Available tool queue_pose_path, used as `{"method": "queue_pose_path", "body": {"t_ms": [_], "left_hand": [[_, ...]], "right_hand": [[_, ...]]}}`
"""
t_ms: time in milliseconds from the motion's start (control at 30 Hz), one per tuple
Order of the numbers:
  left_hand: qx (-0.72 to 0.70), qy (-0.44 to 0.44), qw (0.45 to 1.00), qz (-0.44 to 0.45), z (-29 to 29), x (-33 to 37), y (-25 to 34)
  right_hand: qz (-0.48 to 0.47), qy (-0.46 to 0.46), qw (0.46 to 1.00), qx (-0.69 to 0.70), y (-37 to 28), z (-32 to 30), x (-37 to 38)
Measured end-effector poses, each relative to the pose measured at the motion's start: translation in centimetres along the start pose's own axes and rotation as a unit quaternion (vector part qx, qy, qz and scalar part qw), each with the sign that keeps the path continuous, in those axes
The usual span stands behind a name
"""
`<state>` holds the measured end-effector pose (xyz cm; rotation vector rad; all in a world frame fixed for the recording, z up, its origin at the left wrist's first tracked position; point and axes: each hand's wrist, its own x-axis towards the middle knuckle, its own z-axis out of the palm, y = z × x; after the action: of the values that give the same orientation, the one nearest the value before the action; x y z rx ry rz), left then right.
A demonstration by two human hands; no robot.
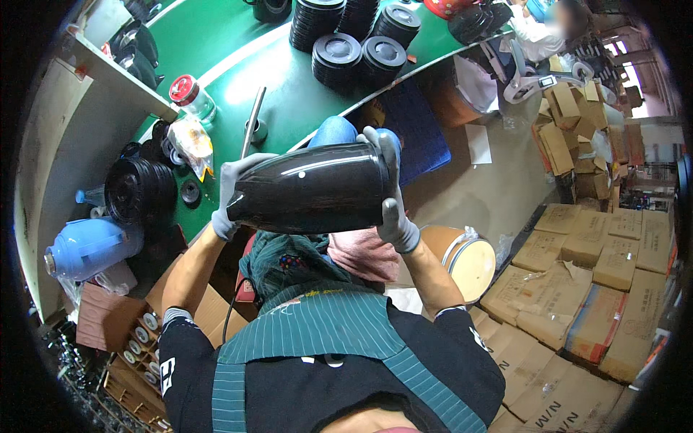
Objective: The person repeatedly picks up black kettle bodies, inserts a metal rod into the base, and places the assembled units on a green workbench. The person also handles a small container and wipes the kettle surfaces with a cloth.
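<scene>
A glossy black jug body (310,189) lies sideways between my two hands, above my lap. It tapers toward the left, with a wider rim at its right end. My left hand (232,189), in a grey glove, is closed around the narrow end. My right hand (393,209), gloved the same way, grips the wide rim, its thumb low and its fingers over the top. Beyond the jug, a metal rod (254,119) stands up from a small round holder (258,131) on the green table (289,94).
Stacked black lids (338,49) stand at the table's far side. At left are a red-lidded jar (193,97), a plastic packet (191,144), more black discs (137,189) and a blue jug (94,247). Cardboard boxes (556,303) and a round stool (469,268) sit right. A person (535,35) is farther off.
</scene>
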<state>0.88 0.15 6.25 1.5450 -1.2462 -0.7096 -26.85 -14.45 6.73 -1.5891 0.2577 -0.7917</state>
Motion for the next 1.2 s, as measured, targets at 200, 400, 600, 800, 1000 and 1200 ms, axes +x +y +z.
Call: {"method": "queue_pose_path", "body": {"t_ms": [200,400,600,800,1000,1200], "left_hand": [[0.362,-0.043,0.857,0.365,-2.0,1.4,2.7],[0.120,0.036,0.983,0.134,-0.6,0.7,1.3],[-0.004,-0.019,1.000,-0.005,0.7,0.2,-0.3],[0.004,-0.053,0.999,-0.004,0.4,1.0,1.4],[-0.030,-0.042,0.996,-0.071,0.6,-0.3,-0.6],[-0.061,-0.046,0.994,-0.082,1.5,-1.3,-3.7]], "right_hand": [[0.231,-0.005,0.972,-0.040,4.7,-3.1,-2.4],[0.210,0.022,0.977,0.020,-0.1,-1.7,-1.0],[0.006,-0.055,0.988,-0.145,-0.7,-1.7,-0.6],[0.146,0.093,0.984,0.041,-0.2,-0.5,-1.9],[0.082,0.137,0.987,0.010,-0.8,-1.4,-1.7],[0.027,0.100,0.984,-0.147,-3.4,-1.2,-0.1]]}}
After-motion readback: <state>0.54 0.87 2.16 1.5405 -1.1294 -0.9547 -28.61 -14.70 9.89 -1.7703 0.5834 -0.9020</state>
